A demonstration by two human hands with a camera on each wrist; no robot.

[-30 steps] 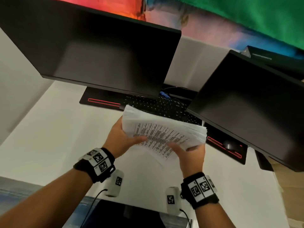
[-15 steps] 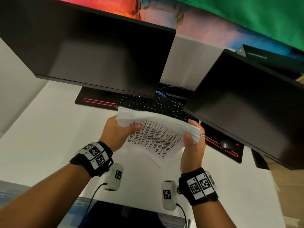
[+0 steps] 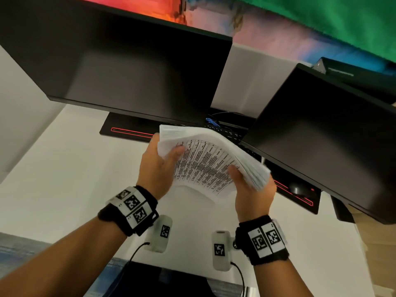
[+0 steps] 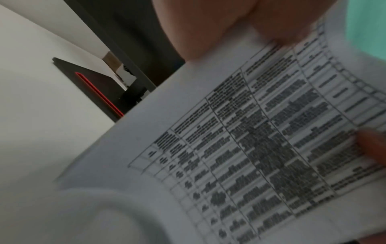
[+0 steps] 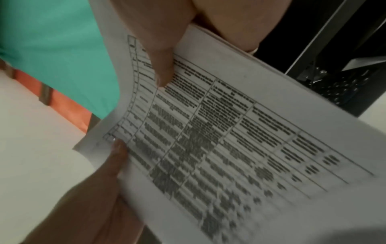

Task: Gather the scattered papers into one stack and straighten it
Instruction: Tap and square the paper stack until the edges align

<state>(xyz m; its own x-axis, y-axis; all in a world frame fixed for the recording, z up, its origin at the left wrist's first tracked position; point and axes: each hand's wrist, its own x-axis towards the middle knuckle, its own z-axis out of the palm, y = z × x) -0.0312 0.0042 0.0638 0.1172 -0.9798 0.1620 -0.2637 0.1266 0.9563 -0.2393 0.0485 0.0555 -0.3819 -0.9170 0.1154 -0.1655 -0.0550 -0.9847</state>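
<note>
A thick stack of white papers (image 3: 205,159) with a printed table on the near sheet is held above the white desk (image 3: 64,179), its near face tilted toward me and bowed. My left hand (image 3: 159,162) grips its left end, thumb on the printed face. My right hand (image 3: 251,189) grips the right end, thumb on the print, fingers hidden behind the sheets. The left wrist view shows the printed sheet (image 4: 261,140) under my thumb. In the right wrist view my thumb presses the stack (image 5: 229,140), whose layered edge shows beside it.
Two dark monitors (image 3: 128,67) (image 3: 321,133) hang over the desk just beyond the papers. A black keyboard (image 3: 231,133) and a black mat with red trim (image 3: 128,131) lie under them, and a mouse (image 3: 297,188) sits at the right. A dark chair back (image 3: 160,281) is below my wrists.
The stack has tipped so its right end sits lower and fans slightly. My right hand shifted from the stack's end to under its lower right corner.
</note>
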